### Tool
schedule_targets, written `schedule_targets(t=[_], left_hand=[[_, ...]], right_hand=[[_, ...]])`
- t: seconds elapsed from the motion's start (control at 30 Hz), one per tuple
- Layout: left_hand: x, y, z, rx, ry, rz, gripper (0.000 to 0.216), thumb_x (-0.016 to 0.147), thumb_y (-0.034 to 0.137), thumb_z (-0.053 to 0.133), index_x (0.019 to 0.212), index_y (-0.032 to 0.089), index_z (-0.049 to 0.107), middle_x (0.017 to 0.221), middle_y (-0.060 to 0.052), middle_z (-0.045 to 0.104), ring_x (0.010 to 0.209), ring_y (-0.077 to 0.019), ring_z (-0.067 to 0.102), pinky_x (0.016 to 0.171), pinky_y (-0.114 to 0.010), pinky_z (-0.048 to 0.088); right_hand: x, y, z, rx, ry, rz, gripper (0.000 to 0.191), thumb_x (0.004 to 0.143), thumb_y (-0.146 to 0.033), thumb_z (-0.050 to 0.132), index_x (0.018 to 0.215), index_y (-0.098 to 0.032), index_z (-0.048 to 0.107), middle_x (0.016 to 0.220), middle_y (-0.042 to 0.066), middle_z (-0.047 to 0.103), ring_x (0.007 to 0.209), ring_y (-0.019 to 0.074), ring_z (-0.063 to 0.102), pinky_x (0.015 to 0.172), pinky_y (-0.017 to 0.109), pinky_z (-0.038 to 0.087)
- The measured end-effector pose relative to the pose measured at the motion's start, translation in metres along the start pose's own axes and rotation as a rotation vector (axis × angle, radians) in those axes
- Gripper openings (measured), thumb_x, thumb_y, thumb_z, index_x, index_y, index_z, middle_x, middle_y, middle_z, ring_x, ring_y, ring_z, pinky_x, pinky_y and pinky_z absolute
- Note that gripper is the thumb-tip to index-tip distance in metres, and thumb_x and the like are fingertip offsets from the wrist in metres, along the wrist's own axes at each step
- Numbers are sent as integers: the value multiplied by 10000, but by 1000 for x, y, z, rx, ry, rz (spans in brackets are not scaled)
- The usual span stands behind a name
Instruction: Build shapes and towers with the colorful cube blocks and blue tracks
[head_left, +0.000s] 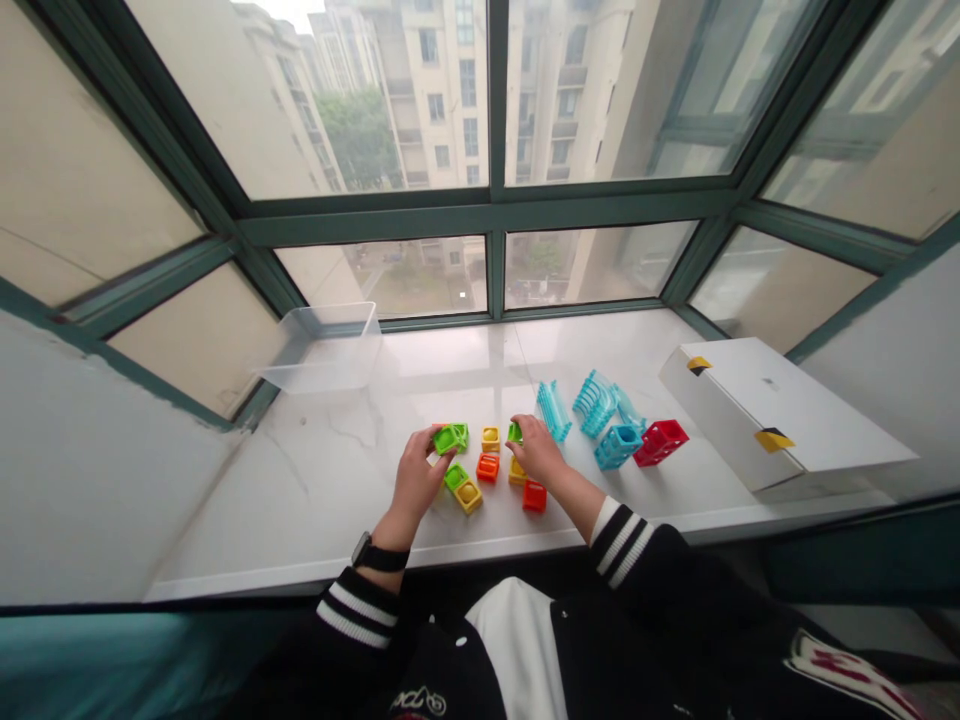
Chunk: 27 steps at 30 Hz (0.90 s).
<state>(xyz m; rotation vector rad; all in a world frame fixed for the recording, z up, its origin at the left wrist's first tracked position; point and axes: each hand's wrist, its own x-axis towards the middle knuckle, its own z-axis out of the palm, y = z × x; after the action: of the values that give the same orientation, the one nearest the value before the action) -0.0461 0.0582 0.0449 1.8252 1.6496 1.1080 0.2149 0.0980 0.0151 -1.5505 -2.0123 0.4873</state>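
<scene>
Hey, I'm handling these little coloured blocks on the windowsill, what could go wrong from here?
1. The orange block and yellow block lie near the front edge of the sill; a wrist or sleeve could sweep them off.
2. The left hand, holding a green block, and the right hand work close together; either might knock the small yellow cube between them.

No wording could be read for certain. White stitched lettering (417, 702) on the near hem of the black jacket (600, 640) was cut off by the frame (only partial rounded letters). The red sleeve patch (832, 665) at the right was blurred. The small mark (766, 382) on the white box (780, 420) was too tiny to read.
</scene>
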Motion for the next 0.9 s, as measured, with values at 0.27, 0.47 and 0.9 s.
schedule_targets(t=[0.27,0.47,0.9], left_hand=[[10,-5,27,125,-27,-48,384,945,304,639,1319,227,602,1292,-102,675,1153,-254,677,1047,-426,558],[-4,-64,-15,200,166,-141,435,950,363,592,1361,222,569,1314,-119,632,1159,-250,669,1048,-398,563],[-35,-112,-28,427,-57,-321,446,898,378,615,1318,230,594,1295,-116,654,1026,-270,708,972,-413,563]], right_hand=[[-5,11,16,32,-84,4,496,864,-170,748,1340,-172,606,1331,154,626,1284,277,616,1138,446,487],[-50,-2,-57,150,96,-172,379,981,-242,605,1360,-259,599,1365,109,642,1311,278,599,1154,489,482],[-84,85,-153,-332,263,75,611,913,-345,651,1491,-194,528,1375,202,592,1285,388,566,1096,567,479]])
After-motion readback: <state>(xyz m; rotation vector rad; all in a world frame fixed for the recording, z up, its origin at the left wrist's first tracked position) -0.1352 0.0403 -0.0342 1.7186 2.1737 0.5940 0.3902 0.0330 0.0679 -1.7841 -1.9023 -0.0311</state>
